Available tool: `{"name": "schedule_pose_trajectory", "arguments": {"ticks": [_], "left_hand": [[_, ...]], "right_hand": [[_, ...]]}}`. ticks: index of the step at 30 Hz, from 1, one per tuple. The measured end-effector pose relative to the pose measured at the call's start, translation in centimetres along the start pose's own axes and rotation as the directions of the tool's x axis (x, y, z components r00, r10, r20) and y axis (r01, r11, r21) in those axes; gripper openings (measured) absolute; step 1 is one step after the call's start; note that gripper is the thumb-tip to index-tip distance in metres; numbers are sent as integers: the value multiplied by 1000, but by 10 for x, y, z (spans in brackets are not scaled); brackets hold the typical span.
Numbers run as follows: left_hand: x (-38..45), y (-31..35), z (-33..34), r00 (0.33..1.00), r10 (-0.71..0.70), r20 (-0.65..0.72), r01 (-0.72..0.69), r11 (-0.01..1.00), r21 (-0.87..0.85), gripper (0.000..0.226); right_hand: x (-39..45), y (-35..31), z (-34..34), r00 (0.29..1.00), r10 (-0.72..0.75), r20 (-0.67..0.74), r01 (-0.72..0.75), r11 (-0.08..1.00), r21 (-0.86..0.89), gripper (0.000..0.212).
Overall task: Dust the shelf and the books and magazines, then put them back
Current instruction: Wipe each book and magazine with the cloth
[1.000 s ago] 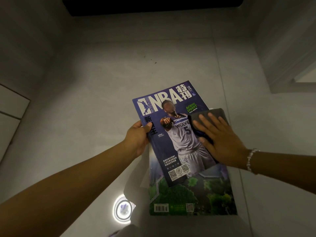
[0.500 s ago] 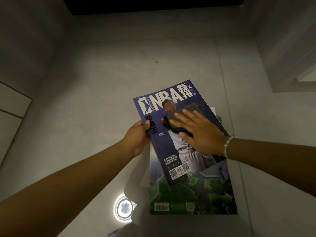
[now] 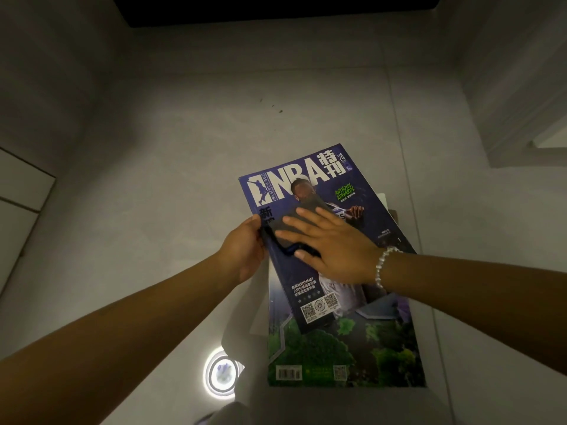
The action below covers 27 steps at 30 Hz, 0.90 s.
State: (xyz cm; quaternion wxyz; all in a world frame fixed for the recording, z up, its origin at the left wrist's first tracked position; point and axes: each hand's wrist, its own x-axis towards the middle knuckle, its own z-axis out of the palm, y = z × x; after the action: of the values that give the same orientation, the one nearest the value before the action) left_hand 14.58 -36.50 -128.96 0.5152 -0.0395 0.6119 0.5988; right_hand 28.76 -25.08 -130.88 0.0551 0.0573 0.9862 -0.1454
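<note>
A blue NBA magazine [image 3: 343, 191] is held tilted above the floor. My left hand [image 3: 242, 250] grips its left edge, thumb on the cover. My right hand [image 3: 331, 250] lies flat with spread fingers on a dark grey cloth [image 3: 294, 217], pressing it on the cover's left middle, right beside my left thumb. Under the magazine a second magazine [image 3: 346, 348] with a green and dark cover lies flat on the floor on top of other printed matter whose white edge [image 3: 383, 199] peeks out.
The grey tiled floor [image 3: 184, 148] spreads all around. A dark opening [image 3: 276, 9] runs along the top. A white cabinet [image 3: 18, 191] stands at the left and a white ledge [image 3: 546, 139] at the right. A ring light's reflection [image 3: 222, 375] glows on the floor.
My right hand slid the cloth leftward across the cover, from its right edge to its left middle near my left thumb. The left hand kept its grip.
</note>
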Motion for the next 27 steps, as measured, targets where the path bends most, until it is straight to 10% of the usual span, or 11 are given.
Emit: {"name": "schedule_pose_trajectory", "arguments": {"ticks": [10, 20, 23, 27], "left_hand": [[-14, 8, 4, 999, 31, 27, -33, 996, 86, 31], [-33, 31, 18, 983, 71, 170, -99, 982, 159, 53], [-38, 36, 24, 970, 79, 230, -120, 978, 172, 47], [-44, 37, 28, 963, 71, 261, -105, 987, 119, 29]], "right_hand": [[32, -5, -34, 916, 388, 99, -400, 873, 278, 48], [14, -46, -71, 890, 457, 15, -384, 730, 565, 44], [9, -41, -92, 902, 430, -45, -315, 725, 613, 14], [3, -28, -102, 854, 520, -17, -401, 678, 616, 25]]}}
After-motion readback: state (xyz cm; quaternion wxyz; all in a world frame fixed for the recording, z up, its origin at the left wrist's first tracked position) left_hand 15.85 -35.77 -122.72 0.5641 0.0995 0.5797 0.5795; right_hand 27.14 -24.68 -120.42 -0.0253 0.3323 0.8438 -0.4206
